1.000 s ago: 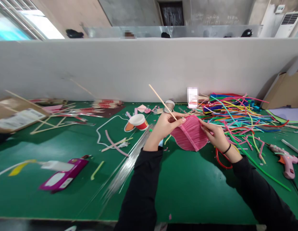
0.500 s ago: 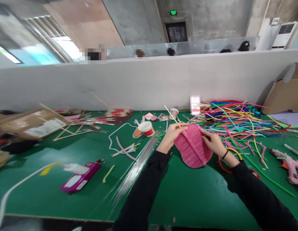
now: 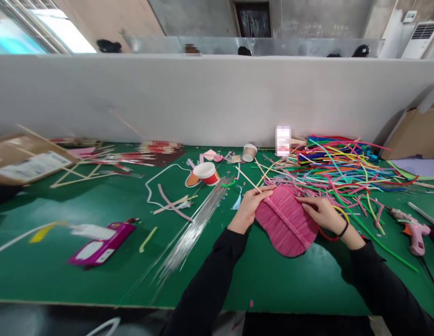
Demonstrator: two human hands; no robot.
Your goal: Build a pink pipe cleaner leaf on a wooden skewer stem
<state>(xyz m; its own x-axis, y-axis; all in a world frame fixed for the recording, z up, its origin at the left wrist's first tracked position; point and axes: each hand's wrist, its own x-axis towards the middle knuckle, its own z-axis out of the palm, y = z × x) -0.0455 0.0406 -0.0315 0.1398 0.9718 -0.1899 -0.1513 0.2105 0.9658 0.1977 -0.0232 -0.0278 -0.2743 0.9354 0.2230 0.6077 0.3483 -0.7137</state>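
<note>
Fan, pink pipe-cleaner [image 3: 287, 220], leaf-shaped, lying flat on the green tabletop [image 3: 98, 205] between both hands. Long axis: a raised pink rib running from the far-left tip, by the left hand, to the rounded near-right end. Left hand [image 3: 251, 205]: closed in a pinch on a thin wooden stick [image 3: 248, 179] at the fan's far tip; the stick points up and away to the left, roughly continuing the rib line. Right hand [image 3: 324, 212]: fingers loosely spread, resting on the fan's right edge, pressing rather than gripping; black band at the wrist. Left hand is nearer the stick end. Adjacent: heap of coloured pipe cleaners [image 3: 343, 168] just beyond the fan; bundle of wire rods [image 3: 192, 228] to the left; pink glue gun [image 3: 411, 226] far right.
</note>
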